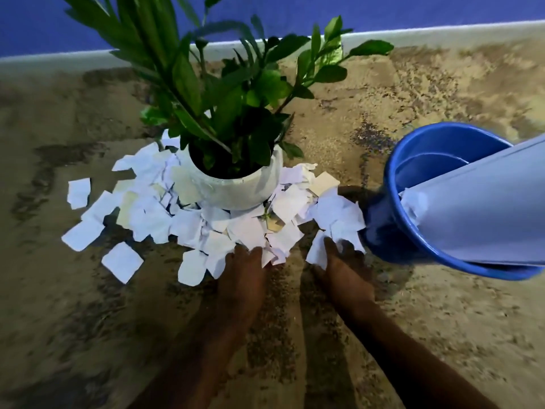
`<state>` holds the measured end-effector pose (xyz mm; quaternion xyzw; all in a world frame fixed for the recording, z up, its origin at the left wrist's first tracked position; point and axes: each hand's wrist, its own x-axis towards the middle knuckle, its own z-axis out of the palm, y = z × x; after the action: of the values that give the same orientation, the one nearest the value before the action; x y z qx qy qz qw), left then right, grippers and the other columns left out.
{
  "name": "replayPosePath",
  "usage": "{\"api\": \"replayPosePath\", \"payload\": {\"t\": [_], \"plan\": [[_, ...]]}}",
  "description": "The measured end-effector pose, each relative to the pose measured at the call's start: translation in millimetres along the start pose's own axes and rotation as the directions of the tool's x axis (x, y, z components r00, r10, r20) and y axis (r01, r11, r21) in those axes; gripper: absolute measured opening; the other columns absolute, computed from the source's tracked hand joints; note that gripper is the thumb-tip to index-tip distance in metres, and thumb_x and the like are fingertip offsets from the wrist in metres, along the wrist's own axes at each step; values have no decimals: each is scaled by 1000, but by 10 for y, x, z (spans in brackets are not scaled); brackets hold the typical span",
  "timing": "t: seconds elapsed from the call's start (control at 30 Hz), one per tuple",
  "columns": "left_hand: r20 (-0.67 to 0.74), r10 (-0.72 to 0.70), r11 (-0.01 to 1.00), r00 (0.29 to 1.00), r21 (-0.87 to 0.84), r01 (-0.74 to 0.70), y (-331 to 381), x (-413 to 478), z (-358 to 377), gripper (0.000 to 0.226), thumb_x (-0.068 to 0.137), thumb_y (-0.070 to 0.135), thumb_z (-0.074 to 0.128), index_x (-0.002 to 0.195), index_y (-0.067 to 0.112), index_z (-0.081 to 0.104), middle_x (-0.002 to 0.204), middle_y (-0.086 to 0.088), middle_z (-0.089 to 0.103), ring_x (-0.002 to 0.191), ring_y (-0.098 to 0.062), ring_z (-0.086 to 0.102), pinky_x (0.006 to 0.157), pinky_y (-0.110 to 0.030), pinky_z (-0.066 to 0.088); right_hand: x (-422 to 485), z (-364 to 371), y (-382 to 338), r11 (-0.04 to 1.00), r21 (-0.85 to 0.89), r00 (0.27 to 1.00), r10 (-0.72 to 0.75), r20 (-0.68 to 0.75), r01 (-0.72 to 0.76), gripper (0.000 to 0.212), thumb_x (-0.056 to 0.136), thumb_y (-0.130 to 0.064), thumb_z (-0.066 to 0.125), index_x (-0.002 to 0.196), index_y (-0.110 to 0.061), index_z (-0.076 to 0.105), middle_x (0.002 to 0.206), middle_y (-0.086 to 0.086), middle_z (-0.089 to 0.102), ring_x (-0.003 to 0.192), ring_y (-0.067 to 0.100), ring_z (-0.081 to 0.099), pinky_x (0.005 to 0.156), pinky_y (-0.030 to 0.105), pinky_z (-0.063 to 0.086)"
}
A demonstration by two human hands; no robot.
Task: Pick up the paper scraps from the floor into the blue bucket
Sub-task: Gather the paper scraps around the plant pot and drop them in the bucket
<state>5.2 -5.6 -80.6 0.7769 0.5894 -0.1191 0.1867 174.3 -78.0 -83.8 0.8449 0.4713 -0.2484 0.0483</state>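
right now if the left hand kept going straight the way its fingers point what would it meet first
The paper scraps: the left hand has its fingers at the pile's near edge. Past them the white plant pot looks next, though depth is unclear.

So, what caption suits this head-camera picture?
Left hand and right hand reach into paper scraps around a potted plant, beside a blue bucket holding rolled paper.

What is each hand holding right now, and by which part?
Left hand rests flat on the paper scraps, holding nothing. Right hand reaches into scraps beside the blue bucket; whether its grip has closed cannot be told.
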Motion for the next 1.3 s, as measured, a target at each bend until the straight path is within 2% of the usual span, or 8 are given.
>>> {"api": "replayPosePath", "payload": {"t": [0.13, 0.33, 0.43, 0.6, 0.8, 0.97, 1.03, 1.3], "plan": [[-127, 70, 998, 989, 7, -70, -22, 53, -35, 25, 97, 23, 48, 121, 22, 55, 120, -5, 60, 109, -19, 58, 88, -28, 47, 5, 22, -69, 999, 29, 998, -29, -52, 31, 43, 95, -42, 36, 135, -29, 36, 138, 11, 43, 120, 32, 46, 98, 46, 45], [-274, 21, 995, 961, -84, -46, 19, 46, -253, 24, 96, 33, 45, 105, 24, 65, 100, 2, 69, 92, -16, 64, 63, -23, 35, -1, -75, -92, 999, 18, 966, -32, -256, 38, 33, 95, -32, 40, 124, -20, 51, 119, 8, 61, 107, 28, 56, 91, 39, 47], [-270, -33, 982, 962, -189, -19, 71, 29, -408, 27, 94, 39, 50, 98, 20, 69, 92, -1, 73, 85, -20, 67, 61, -25, 39, 0, -176, -107, 993, 98, 956, -28, -293, 59, 32, 93, -19, 45, 125, -19, 53, 113, 8, 64, 103, 26, 59, 88, 37, 50], [-333, 27, 884, 942, -433, -178, 297, -46, -681, 30, 95, 32, 53, 95, 7, 71, 94, -12, 72, 88, -26, 66, 70, -29, 44, -87, -476, -193, 977, 164, 904, -57, -423, 138, 29, 87, -1, 53, 113, -11, 60, 93, 13, 69, 77, 29, 65, 64, 33, 52], [-448, 122, 836, 886, -435, -335, 707, -182, -1120, 29, 97, 27, 47, 109, 10, 68, 102, -12, 65, 96, -25, 60, 83, -34, 47, -270, -952, -375, 950, 213, 813, -67, -578, 230, 19, 82, -16, 52, 99, -16, 60, 86, 9, 67, 66, 30, 62, 49, 28, 40], [-584, 190, 786, 789, -391, -478, 970, -379, -1554, 18, 90, 26, 59, 91, 14, 73, 85, -5, 71, 73, -17, 60, 64, -23, 38, -497, -1407, -417, 885, 318, 730, -34, -683, 339, 14, 82, -14, 53, 92, -13, 62, 83, 8, 66, 71, 29, 61, 54, 31, 40], [-604, 192, 754, 774, -414, -510, 1069, -437, -1696, 14, 87, 28, 64, 84, 18, 73, 77, 1, 71, 65, -13, 59, 58, -24, 38, -566, -1590, -378, 885, 329, 687, 15, -726, 329, 12, 86, -18, 51, 90, -14, 62, 80, 8, 66, 70, 28, 60, 55, 30, 30], [-649, 285, 680, 705, -381, -626, 1563, -543, -1964, 18, 91, 17, 57, 79, 9, 67, 70, -5, 64, 65, -22, 58, 59, -32, 41, -692, -2130, 5, 922, 333, 574, 166, -802, 199, 11, 90, -23, 52, 86, -18, 62, 78, 10, 67, 73, 36, 59, 56, 30, 30]]}}
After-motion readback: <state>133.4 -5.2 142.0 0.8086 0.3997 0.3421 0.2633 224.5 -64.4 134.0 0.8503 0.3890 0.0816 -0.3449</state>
